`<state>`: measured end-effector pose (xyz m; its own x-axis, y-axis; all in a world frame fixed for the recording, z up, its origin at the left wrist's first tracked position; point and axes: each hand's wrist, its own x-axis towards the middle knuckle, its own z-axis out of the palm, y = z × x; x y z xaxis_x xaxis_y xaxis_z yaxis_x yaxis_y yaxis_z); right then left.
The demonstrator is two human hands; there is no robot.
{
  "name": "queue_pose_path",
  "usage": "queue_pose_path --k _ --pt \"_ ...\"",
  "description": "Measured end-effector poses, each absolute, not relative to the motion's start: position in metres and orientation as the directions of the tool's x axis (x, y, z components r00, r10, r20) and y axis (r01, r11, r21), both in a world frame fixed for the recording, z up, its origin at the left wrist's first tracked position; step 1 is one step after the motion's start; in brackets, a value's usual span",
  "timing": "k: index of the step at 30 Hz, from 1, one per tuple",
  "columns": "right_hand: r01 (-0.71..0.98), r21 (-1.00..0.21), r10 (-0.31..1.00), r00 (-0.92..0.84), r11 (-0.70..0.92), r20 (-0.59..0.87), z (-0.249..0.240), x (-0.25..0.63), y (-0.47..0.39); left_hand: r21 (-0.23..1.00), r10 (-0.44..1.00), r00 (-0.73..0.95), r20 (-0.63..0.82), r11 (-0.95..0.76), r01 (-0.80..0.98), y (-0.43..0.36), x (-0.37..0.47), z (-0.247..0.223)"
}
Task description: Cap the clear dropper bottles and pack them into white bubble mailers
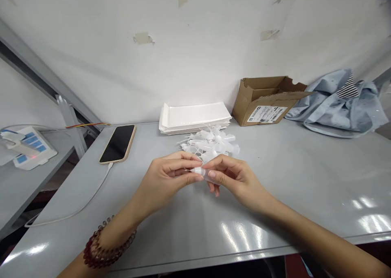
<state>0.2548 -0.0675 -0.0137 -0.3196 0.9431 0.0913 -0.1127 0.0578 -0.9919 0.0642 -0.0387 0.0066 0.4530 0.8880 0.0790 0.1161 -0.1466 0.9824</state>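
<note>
at the left a phone (118,144) is seen lying charging on the grey table (311,176), and next, low in the middle, the small bottle (208,176) is held up just in front of the loose white pile (214,142), its white tip (197,170) pinched by the left hand (160,180), its clear body gripped by the right hand (244,184). it should be found light, smooth and a bit squeezable (slippery too, perhaps), so it is best held by the body, with the thin point left unpressed.
</note>
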Motion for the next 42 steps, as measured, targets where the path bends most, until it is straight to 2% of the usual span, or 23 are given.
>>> queue_pose_path --k 4,7,9,12,15,17,20,22,24,28,30,33,36,39,42 --pt "-0.032 -0.993 0.946 -0.303 0.111 0.115 -0.017 0.254 -0.070 0.993 0.886 0.463 -0.001 -0.055 0.107 -0.035 0.063 0.005" --pt "-0.041 -0.996 0.952 -0.294 0.080 0.089 -0.018 0.253 -0.072 0.986 0.881 0.472 0.024 -0.097 0.132 -0.034 0.062 0.008" --pt "-0.177 -0.983 0.935 -0.355 -0.055 0.012 -0.018 0.252 -0.072 0.978 0.858 0.507 0.081 -0.166 0.123 -0.035 0.061 0.010" --pt "-0.378 -0.855 0.847 -0.518 -0.355 -0.122 -0.020 0.252 -0.070 0.971 0.823 0.552 0.137 -0.222 0.089 -0.037 0.060 0.014" --pt "-0.442 -0.724 0.765 -0.618 -0.530 -0.182 -0.023 0.250 -0.069 0.973 0.822 0.557 0.116 -0.206 0.101 -0.038 0.059 0.016" --pt "-0.449 -0.742 0.782 -0.603 -0.497 -0.158 -0.025 0.248 -0.070 0.972 0.831 0.552 0.068 -0.179 0.151 -0.038 0.059 0.016" --pt "-0.377 -0.880 0.875 -0.476 -0.289 -0.084 -0.025 0.246 -0.073 0.943 0.848 0.529 0.023 -0.194 0.270 -0.038 0.060 0.016" --pt "-0.321 -0.926 0.910 -0.410 -0.200 -0.055 -0.024 0.246 -0.074 0.935 0.847 0.529 0.044 -0.221 0.276 -0.037 0.061 0.015" --pt "-0.345 -0.899 0.893 -0.439 -0.270 -0.100 -0.023 0.247 -0.073 0.953 0.830 0.552 0.084 -0.229 0.200 -0.037 0.060 0.013" --pt "-0.406 -0.704 0.718 -0.663 -0.583 -0.212 -0.021 0.251 -0.070 0.988 0.785 0.614 0.086 -0.147 0.050 -0.036 0.058 0.012" --pt "-0.412 -0.671 0.690 -0.693 -0.617 -0.209 -0.021 0.252 -0.069 0.997 0.768 0.638 0.053 -0.075 0.006 -0.036 0.057 0.012" --pt "-0.429 -0.701 0.726 -0.662 -0.569 -0.184 -0.020 0.251 -0.070 0.999 0.738 0.675 0.012 0.017 -0.037 -0.035 0.058 0.012" --pt "-0.424 -0.775 0.789 -0.595 -0.468 -0.151 -0.020 0.250 -0.072 0.997 0.767 0.642 -0.020 0.063 -0.045 -0.034 0.061 0.011" --pt "-0.363 -0.883 0.868 -0.488 -0.298 -0.093 -0.021 0.250 -0.073 0.997 0.818 0.571 -0.076 0.070 0.033 -0.034 0.064 0.010" --pt "-0.278 -0.944 0.910 -0.410 -0.179 -0.052 -0.020 0.250 -0.072 0.997 0.834 0.548 -0.061 0.023 0.076 -0.034 0.064 0.009"
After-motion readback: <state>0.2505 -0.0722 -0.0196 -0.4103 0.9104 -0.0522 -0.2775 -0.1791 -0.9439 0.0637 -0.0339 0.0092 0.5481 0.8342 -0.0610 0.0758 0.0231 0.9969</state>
